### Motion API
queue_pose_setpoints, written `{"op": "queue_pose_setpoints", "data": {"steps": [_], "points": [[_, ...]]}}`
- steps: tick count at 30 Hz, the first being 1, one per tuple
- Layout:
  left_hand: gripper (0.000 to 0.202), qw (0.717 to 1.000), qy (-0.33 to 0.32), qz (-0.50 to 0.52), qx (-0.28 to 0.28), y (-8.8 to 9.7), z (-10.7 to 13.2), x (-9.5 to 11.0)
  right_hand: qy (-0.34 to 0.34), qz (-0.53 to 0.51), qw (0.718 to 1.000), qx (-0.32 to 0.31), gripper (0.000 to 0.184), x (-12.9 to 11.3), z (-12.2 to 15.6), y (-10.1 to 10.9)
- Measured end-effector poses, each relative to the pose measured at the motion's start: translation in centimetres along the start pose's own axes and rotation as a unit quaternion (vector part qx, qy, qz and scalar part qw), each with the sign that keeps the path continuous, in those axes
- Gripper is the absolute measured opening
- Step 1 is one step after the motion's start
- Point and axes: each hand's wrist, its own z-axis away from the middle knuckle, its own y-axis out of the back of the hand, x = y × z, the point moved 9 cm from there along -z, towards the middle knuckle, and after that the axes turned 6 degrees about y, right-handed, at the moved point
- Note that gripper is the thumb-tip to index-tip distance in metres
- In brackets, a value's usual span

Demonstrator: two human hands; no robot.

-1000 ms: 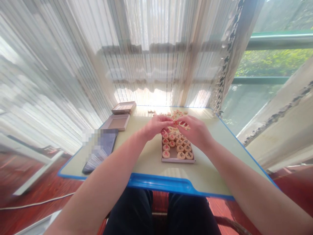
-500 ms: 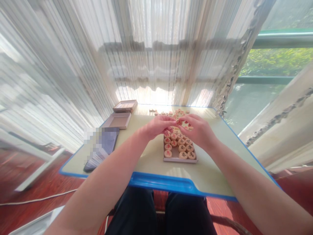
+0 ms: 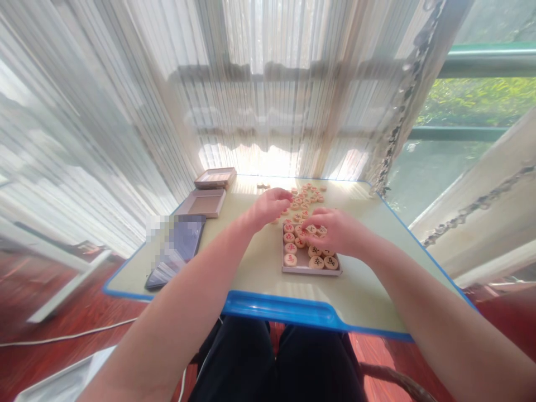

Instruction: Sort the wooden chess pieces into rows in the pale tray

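My right hand [image 3: 333, 230] is over a shallow cardboard box [image 3: 312, 271] of round wooden Chinese chess pieces. Its thumb and fingers close on a red-lettered chess piece [image 3: 300, 231] that sits among the others. Red-marked pieces [image 3: 290, 260] line the box's left side and black-marked pieces [image 3: 317, 262] its right side, with a bare gap between them. My left hand [image 3: 272, 205] is beyond the box's far left corner, its fingers curled together beside loose chess pieces [image 3: 307, 195]. Whatever those fingertips may hold is hidden.
Two open boxes, a near one [image 3: 204, 202] and a far one [image 3: 215, 176], lie at the table's far left. A dark tablet-like object [image 3: 180, 245] rests at the left edge. The table [image 3: 259, 268] has a blue rim and front trough [image 3: 280, 310]. Sheer curtains hang behind.
My hands have parted. The right came down and nearer with the piece both were touching, into the box; the left moved slightly away toward the loose pieces.
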Motion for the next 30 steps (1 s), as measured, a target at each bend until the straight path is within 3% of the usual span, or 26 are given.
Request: {"op": "queue_pose_setpoints", "data": {"steps": [6,18,23,30], "points": [[0.029,0.999,-0.008,-0.018,-0.028,-1.0,0.2,0.2,0.004,-0.004,0.999,-0.039,0.014,-0.1,0.0,-1.1],[0.026,0.999,-0.012,-0.025,-0.040,-1.3,0.5,0.4,0.014,-0.012,0.998,-0.054,0.014,-1.0,-0.3,-2.0],[0.024,0.998,-0.010,-0.033,-0.045,-1.5,0.6,0.4,-0.015,0.003,0.998,-0.057,0.024,-0.8,-0.2,-1.7],[0.024,0.998,-0.013,-0.033,-0.047,-1.6,0.1,0.0,0.003,-0.004,0.998,-0.068,0.015,-1.4,-0.2,-1.5]]}}
